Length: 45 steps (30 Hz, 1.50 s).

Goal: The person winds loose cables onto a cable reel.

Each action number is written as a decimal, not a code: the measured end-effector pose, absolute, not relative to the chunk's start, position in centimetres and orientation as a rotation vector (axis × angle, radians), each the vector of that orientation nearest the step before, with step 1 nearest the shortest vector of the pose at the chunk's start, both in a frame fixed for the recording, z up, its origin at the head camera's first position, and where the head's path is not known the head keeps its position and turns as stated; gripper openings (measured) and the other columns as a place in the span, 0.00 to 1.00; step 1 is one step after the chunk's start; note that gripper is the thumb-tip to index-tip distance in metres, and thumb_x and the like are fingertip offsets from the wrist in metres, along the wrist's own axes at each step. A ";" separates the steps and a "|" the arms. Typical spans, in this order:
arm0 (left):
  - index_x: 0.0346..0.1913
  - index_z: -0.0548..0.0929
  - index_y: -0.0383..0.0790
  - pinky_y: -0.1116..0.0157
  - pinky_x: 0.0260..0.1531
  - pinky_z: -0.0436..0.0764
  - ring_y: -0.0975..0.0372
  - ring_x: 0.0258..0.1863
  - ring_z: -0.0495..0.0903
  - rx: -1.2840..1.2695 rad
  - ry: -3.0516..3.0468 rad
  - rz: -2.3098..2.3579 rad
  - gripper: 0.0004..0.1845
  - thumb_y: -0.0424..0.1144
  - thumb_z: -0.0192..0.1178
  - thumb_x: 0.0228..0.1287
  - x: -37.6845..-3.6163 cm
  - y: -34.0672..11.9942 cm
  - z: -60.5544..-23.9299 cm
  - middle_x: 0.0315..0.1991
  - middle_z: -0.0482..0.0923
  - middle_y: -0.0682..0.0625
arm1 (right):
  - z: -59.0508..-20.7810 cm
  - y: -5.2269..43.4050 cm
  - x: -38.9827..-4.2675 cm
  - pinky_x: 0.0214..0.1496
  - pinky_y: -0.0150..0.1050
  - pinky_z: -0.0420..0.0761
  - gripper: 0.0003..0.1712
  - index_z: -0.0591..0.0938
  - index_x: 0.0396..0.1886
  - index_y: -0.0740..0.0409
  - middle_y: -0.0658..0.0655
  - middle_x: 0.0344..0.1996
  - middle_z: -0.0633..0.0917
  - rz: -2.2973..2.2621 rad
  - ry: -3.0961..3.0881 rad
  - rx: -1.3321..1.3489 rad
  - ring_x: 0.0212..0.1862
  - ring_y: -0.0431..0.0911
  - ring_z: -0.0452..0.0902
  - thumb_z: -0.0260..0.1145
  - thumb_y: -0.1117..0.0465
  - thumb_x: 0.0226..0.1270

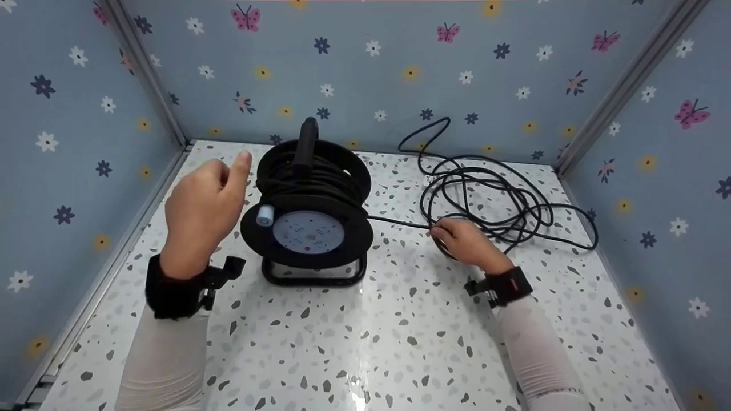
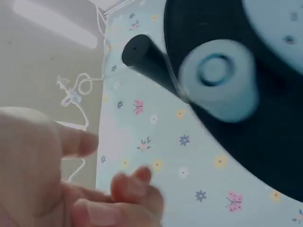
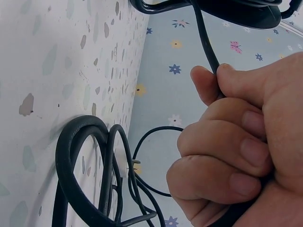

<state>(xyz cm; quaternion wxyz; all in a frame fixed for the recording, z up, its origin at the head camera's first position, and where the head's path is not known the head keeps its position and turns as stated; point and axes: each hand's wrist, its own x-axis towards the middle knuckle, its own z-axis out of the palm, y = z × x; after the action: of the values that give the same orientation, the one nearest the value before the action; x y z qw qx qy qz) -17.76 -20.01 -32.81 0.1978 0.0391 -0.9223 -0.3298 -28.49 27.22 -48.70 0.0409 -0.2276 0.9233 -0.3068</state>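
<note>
A black cable reel [image 1: 308, 211] with a pale blue socket face and a light blue crank knob [image 1: 264, 216] stands on the speckled table [image 1: 365, 342]. Its knob [image 2: 218, 79] and black handle [image 2: 147, 59] fill the left wrist view. My left hand [image 1: 203, 208] hovers just left of the reel, fingers loosely curled, holding nothing. My right hand [image 1: 465, 242] grips the black cable [image 1: 400, 221] that runs from the reel to a loose pile of loops [image 1: 491, 194]. In the right wrist view the fingers [image 3: 222, 156] are curled round the cable [image 3: 206, 42].
Blue walls with flowers and butterflies close in the table on the left [image 1: 68, 171], back [image 1: 371, 68] and right [image 1: 657, 188]. The loose cable loops reach toward the back right corner. Bare tabletop lies in front of the reel.
</note>
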 end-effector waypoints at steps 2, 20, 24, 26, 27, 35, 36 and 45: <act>0.29 0.74 0.41 0.53 0.23 0.65 0.48 0.23 0.71 0.105 -2.710 -0.863 0.39 0.74 0.39 0.85 -17.2 -20.0 -33.4 0.25 0.71 0.46 | -48.7 27.3 -28.5 0.43 0.48 0.81 0.14 0.88 0.52 0.62 0.55 0.33 0.84 -0.942 2.831 -0.699 0.35 0.46 0.77 0.62 0.56 0.90; 0.24 0.74 0.43 0.44 0.22 0.78 0.44 0.24 0.83 0.128 -2.798 -0.774 0.32 0.58 0.44 0.88 -15.7 -16.8 -37.1 0.21 0.78 0.43 | -48.9 26.9 -28.5 0.41 0.47 0.80 0.12 0.89 0.47 0.60 0.52 0.32 0.83 -0.936 2.865 -0.742 0.34 0.46 0.77 0.64 0.57 0.88; 0.27 0.79 0.43 0.51 0.23 0.76 0.50 0.21 0.82 0.151 -2.762 -1.021 0.33 0.61 0.42 0.88 -16.0 -16.8 -37.6 0.16 0.81 0.51 | -49.0 26.7 -28.5 0.41 0.47 0.80 0.13 0.88 0.47 0.61 0.52 0.32 0.83 -0.921 2.862 -0.750 0.34 0.45 0.77 0.64 0.56 0.88; 0.30 0.81 0.41 0.56 0.23 0.76 0.53 0.19 0.82 0.152 -2.734 -1.194 0.34 0.63 0.42 0.88 -16.2 -16.9 -37.9 0.15 0.83 0.53 | -49.1 26.6 -28.5 0.39 0.46 0.79 0.13 0.88 0.45 0.61 0.51 0.30 0.82 -0.920 2.865 -0.767 0.33 0.45 0.75 0.64 0.56 0.88; 0.32 0.81 0.39 0.58 0.22 0.76 0.55 0.17 0.81 0.146 -2.703 -1.304 0.34 0.63 0.43 0.88 -16.3 -16.9 -38.0 0.15 0.83 0.51 | -49.0 26.5 -28.5 0.38 0.46 0.78 0.13 0.88 0.45 0.60 0.50 0.29 0.81 -0.922 2.866 -0.775 0.32 0.45 0.75 0.65 0.56 0.88; 0.34 0.78 0.33 0.69 0.08 0.66 0.65 0.06 0.67 0.012 -2.160 -2.212 0.26 0.51 0.50 0.91 -17.3 -15.6 -39.6 0.13 0.77 0.46 | -49.2 25.6 -28.3 0.35 0.42 0.73 0.11 0.89 0.46 0.55 0.51 0.30 0.81 -0.941 2.800 -0.803 0.30 0.43 0.71 0.64 0.55 0.89; 0.33 0.77 0.33 0.69 0.07 0.64 0.65 0.06 0.66 -0.014 -2.111 -2.270 0.26 0.49 0.50 0.91 -17.4 -15.3 -39.7 0.13 0.76 0.46 | -49.2 25.5 -28.2 0.36 0.42 0.73 0.12 0.89 0.47 0.55 0.53 0.31 0.83 -0.945 2.785 -0.803 0.31 0.43 0.72 0.64 0.55 0.89; 0.40 0.77 0.32 0.70 0.06 0.60 0.66 0.06 0.61 -0.220 -1.917 -2.557 0.20 0.44 0.50 0.90 -17.9 -13.3 -39.7 0.12 0.73 0.46 | -49.6 25.1 -28.0 0.39 0.43 0.77 0.12 0.90 0.46 0.55 0.63 0.36 0.88 -0.994 2.735 -0.820 0.32 0.44 0.76 0.65 0.53 0.88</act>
<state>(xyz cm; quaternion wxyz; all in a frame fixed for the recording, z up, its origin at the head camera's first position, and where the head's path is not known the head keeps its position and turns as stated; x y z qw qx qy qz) -17.85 -13.27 -39.67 -0.0309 -0.0688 -0.5983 -0.7977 -27.98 25.11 -49.59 0.0592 -0.2708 0.9030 -0.3282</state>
